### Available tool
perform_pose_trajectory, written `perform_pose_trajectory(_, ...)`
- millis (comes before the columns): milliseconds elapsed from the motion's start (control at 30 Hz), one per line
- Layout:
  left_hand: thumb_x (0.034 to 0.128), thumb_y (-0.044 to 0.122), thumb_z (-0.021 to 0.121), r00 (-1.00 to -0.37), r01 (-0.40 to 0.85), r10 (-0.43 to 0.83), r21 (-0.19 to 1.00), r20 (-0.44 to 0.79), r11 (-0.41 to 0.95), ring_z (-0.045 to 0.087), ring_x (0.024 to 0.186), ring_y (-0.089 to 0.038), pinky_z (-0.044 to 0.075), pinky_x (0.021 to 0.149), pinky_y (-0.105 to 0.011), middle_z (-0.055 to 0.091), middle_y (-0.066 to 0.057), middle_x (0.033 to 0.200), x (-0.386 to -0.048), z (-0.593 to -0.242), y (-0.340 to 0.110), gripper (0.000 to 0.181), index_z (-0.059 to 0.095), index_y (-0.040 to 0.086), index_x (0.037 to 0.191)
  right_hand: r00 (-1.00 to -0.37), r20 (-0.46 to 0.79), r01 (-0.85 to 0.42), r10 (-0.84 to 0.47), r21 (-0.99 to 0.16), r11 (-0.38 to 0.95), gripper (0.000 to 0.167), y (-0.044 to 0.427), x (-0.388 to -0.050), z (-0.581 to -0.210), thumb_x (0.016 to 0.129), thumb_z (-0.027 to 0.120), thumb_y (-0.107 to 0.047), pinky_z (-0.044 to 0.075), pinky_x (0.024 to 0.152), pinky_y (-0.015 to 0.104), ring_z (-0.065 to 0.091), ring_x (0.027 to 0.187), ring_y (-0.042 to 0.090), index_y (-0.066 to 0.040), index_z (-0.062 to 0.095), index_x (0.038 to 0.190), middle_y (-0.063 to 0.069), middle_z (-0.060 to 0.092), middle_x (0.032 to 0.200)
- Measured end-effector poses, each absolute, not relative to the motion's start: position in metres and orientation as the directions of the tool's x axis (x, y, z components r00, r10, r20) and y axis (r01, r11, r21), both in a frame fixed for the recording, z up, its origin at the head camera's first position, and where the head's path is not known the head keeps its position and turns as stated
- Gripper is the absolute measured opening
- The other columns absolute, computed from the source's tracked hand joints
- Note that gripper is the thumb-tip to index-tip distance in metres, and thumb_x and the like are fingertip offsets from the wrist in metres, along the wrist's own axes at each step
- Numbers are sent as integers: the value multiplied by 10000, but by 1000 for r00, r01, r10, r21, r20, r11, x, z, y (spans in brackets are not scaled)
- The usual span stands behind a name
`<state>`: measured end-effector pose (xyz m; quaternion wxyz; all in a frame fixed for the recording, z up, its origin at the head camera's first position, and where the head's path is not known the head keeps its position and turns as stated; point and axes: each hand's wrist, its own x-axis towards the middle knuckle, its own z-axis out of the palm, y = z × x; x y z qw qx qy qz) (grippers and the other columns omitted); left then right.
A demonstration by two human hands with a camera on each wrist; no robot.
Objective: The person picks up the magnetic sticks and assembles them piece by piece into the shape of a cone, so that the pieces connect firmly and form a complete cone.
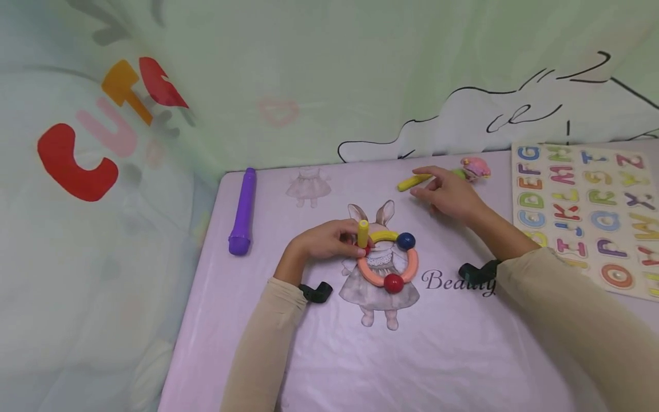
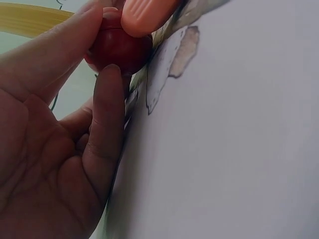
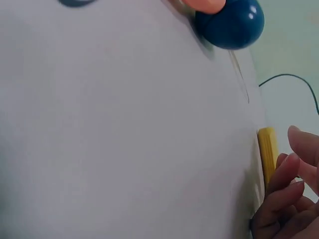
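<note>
A ring of coral rods (image 1: 412, 265) and a curved yellow rod (image 1: 383, 235), joined by balls, lies on the table's printed rabbit. My left hand (image 1: 326, 240) pinches the red ball (image 2: 119, 50) at the ring's left side between thumb and fingers. From that ball a short yellow stick (image 1: 362, 233) stands upright. A blue ball (image 1: 406, 241) sits at the ring's back right and another red ball (image 1: 393, 283) at its front. My right hand (image 1: 448, 193) hovers beside a second yellow stick (image 3: 268, 152) near the back edge, fingers loosely bent and apparently holding nothing.
A purple stick-like toy (image 1: 243, 214) lies at the table's left. Behind my right hand is a pink and green toy (image 1: 476, 168). A wooden alphabet board (image 1: 589, 220) lies on the right. Printed curtains (image 1: 309, 74) hang behind the table.
</note>
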<state>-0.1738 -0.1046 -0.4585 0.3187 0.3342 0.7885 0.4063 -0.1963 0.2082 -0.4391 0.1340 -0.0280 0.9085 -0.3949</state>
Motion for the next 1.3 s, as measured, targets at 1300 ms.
perform_pose_trajectory(1300,941,190,750,-557,291,800,849,-223,440,532,880,-145,429,799,-212,623,3,1057,-175,-458,-105,222,749,140,1158,-969,-224,44,-106,-573,818,446,191,-206,-441,878,778,-492,362,730,359,510,931,277,-92,791,1074,143,709,1047)
